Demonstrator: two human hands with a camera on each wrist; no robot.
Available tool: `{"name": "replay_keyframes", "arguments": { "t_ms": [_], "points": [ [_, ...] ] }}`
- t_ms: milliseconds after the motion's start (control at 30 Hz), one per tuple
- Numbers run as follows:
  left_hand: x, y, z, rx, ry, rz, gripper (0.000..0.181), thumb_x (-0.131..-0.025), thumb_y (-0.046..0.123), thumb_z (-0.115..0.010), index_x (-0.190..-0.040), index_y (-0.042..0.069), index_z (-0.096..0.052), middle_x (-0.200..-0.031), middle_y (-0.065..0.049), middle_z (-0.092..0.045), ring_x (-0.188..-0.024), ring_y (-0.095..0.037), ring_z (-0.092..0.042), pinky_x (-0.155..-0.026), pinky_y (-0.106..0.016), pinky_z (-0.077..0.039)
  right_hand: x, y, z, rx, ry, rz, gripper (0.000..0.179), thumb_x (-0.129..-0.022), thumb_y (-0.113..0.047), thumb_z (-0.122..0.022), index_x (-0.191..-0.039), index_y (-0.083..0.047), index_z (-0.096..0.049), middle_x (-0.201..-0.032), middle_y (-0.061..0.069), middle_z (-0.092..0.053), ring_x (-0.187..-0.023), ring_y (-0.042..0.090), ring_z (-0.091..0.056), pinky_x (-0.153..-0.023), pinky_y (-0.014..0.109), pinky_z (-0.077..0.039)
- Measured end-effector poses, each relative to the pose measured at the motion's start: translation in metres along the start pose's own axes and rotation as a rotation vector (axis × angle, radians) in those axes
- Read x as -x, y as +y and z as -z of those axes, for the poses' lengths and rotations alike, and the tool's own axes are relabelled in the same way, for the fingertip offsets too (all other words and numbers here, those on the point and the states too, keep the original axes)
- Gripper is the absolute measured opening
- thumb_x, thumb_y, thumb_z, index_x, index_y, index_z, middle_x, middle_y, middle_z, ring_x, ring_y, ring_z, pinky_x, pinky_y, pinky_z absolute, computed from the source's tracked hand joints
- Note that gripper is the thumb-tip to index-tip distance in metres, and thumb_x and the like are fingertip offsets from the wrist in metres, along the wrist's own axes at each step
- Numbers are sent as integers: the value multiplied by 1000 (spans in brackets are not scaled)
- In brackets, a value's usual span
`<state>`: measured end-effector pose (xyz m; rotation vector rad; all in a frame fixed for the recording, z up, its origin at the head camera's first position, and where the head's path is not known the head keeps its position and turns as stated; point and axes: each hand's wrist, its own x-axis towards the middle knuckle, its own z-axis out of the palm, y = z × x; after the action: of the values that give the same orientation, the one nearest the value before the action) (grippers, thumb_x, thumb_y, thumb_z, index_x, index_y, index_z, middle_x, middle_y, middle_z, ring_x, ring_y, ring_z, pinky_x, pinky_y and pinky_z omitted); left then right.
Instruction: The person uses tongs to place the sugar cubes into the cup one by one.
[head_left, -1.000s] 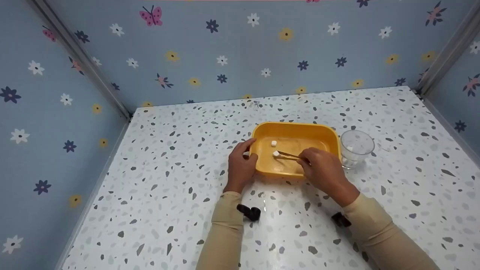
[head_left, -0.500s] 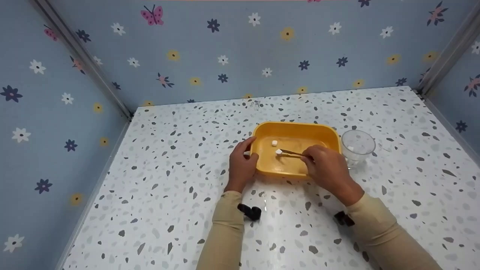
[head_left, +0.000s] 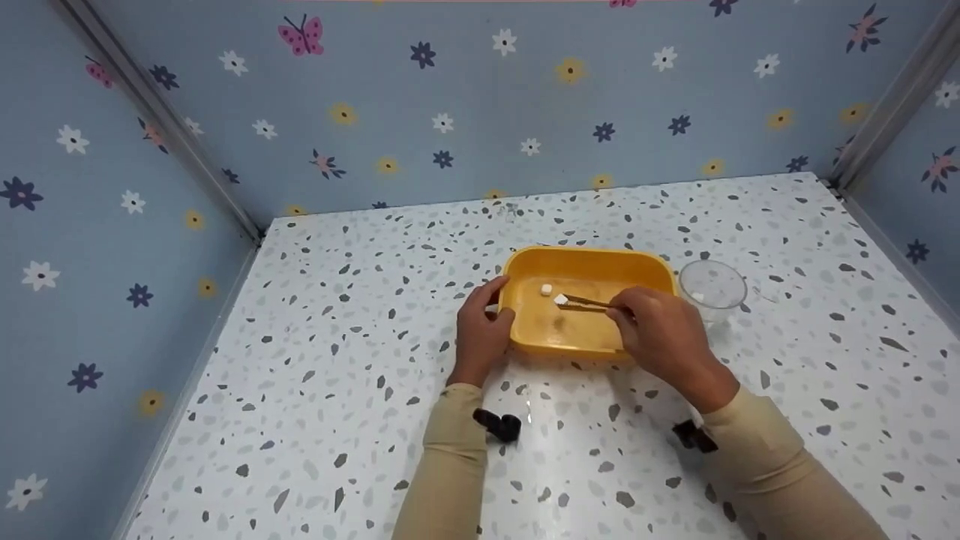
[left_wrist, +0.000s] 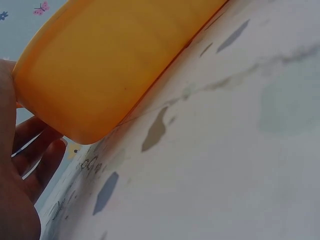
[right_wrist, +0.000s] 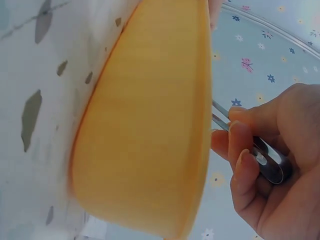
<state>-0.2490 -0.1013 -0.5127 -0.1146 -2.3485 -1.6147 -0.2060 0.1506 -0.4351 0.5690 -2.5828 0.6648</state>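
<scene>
My right hand (head_left: 664,334) pinches metal tweezers (head_left: 589,304) over the yellow tub (head_left: 585,349); their rounded end shows under the fingers in the right wrist view. Between the tips sits a small white cube (head_left: 561,299), held above the tub floor with a shadow below it. A second white cube (head_left: 546,289) rests on the floor of the tub, just behind and left. At the tub's left end my left hand (head_left: 482,334) holds the rim between thumb and fingers. The left wrist view has its fingers (left_wrist: 47,160) bent beside the tub's outer wall.
A clear glass (head_left: 716,285) stands right of the tub, partly behind my right hand, with something small and white showing inside. The speckled tabletop (head_left: 337,337) meets flower-patterned panels (head_left: 480,97) at the back and both sides.
The tweezers and the pinched cube have risen off the tub floor and moved slightly right, along with my right hand. My left hand keeps its place on the rim.
</scene>
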Motion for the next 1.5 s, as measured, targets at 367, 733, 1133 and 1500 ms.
{"name": "replay_keyframes", "arguments": {
  "t_ms": [367, 733, 1133, 1500],
  "points": [
    [0, 1, 0, 5, 1, 11, 51, -87, 7, -60, -137, 18, -62, -123, 1, -63, -104, -14, -60, -81, -29, -54, 0, 2, 14, 13, 29, -18, 5, -89, -9, -74, -91, -4, -75, -82, 7, -70, -65, 22, -58, -58, 39, -49],
    [-1, -5, -1, 1, 7, -29, 46, -89, 7, -57, -133, 16, -65, -123, 3, -62, -105, -11, -59, -84, -28, -53, -1, 6, 24, 31, 73, 11, 5, -86, -8, -77, -90, -4, -75, -83, 7, -72, -65, 21, -59, -56, 39, -48],
    [-2, -5, -4, -2, 17, -46, 42, -88, -1, -60, -127, 13, -68, -117, -1, -64, -106, -22, -61, -83, -30, -53, -1, 8, 38, 7, 71, -11, 6, -88, -5, -75, -92, -1, -76, -86, 10, -72, -71, 25, -64, -65, 43, -54],
    [-2, -3, -2, -2, 16, -34, 39, -87, 1, -60, -123, 12, -70, -115, -1, -63, -102, -22, -61, -84, -31, -53, -2, 12, 51, -17, 106, -44, 7, -87, -3, -74, -93, 2, -76, -86, 13, -72, -72, 26, -64, -66, 44, -54]
  ]
}}
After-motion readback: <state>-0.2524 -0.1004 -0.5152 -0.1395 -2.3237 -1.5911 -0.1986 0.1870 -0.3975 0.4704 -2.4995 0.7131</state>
